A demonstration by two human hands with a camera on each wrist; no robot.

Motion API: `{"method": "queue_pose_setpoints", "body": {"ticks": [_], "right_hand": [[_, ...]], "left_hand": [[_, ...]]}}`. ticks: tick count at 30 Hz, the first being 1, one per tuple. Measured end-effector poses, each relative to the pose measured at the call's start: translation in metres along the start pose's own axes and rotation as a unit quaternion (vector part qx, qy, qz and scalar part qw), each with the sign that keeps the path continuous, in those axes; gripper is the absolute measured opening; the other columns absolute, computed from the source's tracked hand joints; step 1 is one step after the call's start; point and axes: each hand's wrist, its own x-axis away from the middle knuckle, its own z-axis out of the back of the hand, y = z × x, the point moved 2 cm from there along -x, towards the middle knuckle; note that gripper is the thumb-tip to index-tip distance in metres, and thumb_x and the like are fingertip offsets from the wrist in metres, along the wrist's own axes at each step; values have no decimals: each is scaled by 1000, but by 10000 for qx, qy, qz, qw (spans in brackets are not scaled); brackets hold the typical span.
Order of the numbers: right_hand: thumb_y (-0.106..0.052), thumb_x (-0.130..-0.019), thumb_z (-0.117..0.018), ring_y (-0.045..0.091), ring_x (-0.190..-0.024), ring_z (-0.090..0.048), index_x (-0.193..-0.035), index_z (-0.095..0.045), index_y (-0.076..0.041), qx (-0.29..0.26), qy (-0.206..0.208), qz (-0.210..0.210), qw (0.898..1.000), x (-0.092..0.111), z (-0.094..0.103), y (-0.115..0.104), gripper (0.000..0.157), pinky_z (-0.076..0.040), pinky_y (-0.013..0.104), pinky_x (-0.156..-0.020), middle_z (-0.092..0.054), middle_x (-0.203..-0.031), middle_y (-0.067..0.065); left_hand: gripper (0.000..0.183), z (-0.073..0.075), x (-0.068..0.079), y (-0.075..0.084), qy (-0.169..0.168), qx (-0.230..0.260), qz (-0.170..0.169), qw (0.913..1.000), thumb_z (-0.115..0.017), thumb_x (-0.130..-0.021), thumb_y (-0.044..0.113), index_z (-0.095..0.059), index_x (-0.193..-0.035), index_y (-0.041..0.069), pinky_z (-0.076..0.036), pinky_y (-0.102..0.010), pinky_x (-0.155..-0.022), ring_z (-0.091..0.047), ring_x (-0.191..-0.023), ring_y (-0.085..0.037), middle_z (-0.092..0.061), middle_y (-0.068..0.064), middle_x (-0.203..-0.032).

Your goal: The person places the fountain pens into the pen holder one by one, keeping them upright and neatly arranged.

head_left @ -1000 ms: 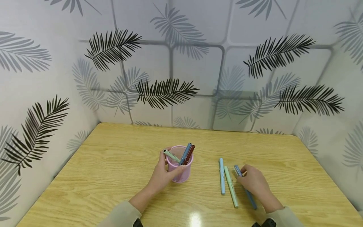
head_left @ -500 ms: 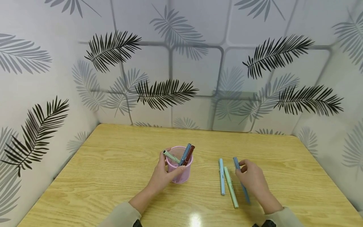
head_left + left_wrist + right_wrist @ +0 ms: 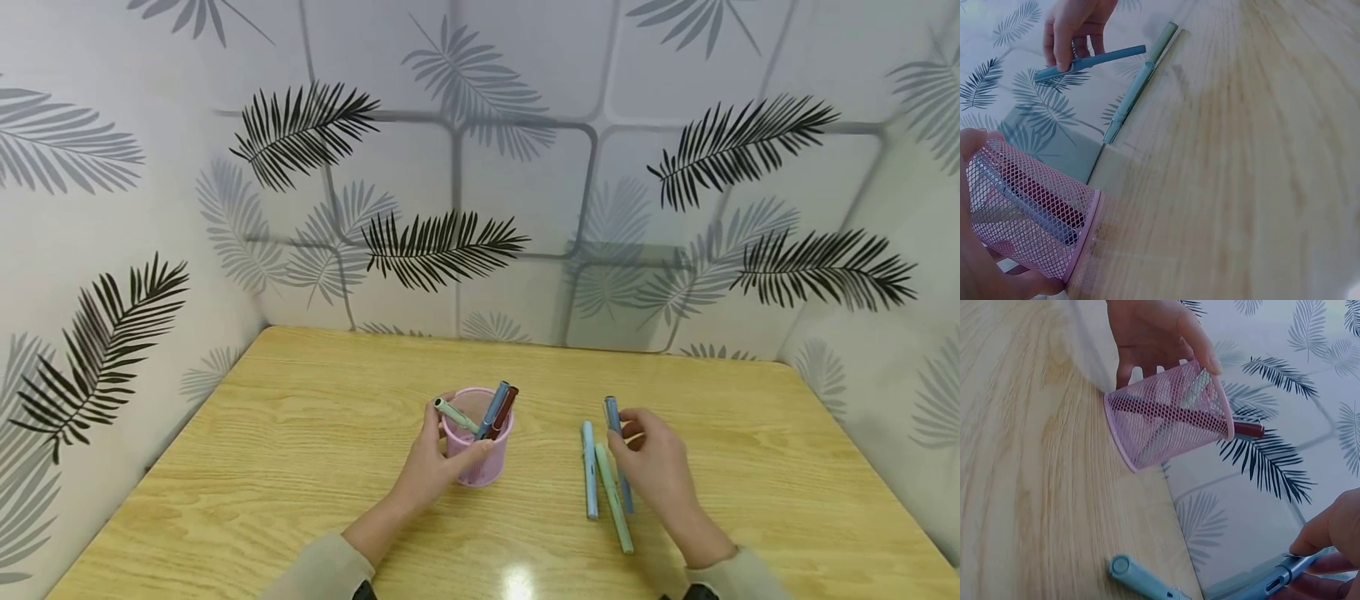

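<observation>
Gripping the central pink cup is the left hand; three pens lean inside. At right, the right hand pinches a blue pen. A light blue pen and green pen on the table apparently await loading.

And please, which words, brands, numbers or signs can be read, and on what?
No text can be read.
Pink mesh cup: no lettering seen.
Pens inside it, held blue pen, light blue pen, light green pen: any marking is too small or blurred to read.
Backdrop: leaves and lines only.
</observation>
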Motion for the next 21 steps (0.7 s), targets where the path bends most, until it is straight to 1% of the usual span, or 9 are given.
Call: {"method": "queue_pose_setpoints", "body": {"ticks": [5,9,14,21], "right_hand": [[-5,-83,-66,20,-70,-59,-103,-61,0,-249,420,396,9980,0,-4,-8,21,-48,26,-56,-62,-83,9],[-4,-81,-68,19,-69,-59,-102,-61,-1,-446,652,668,9946,-2,-7,-14,22,-49,25,-57,-63,-83,7],[-2,-80,-68,19,-68,-59,-102,-62,-1,-686,787,938,9901,-6,-12,-26,23,-49,24,-56,-62,-83,6],[-4,-81,-69,17,-70,-60,-104,-61,-3,-1136,835,1068,9842,-12,-19,-46,24,-51,24,-56,-61,-85,5]], "left_hand": [[76,-1,1,2,-51,25,7,10000,-70,-84,16,-22,-142,6,-47,-47,-84,-44,-113,-42,-42,-23,-130],[76,-1,0,2,-92,82,50,9999,-69,-84,16,-22,-143,7,-48,-45,-83,-43,-114,-42,-40,-23,-131],[75,0,-1,2,-80,48,36,9999,-69,-85,17,-22,-142,6,-48,-45,-83,-44,-115,-42,-40,-23,-132],[76,-1,1,3,-53,36,48,10000,-69,-85,17,-20,-143,6,-45,-49,-86,-44,-115,-42,-40,-24,-132]]}}
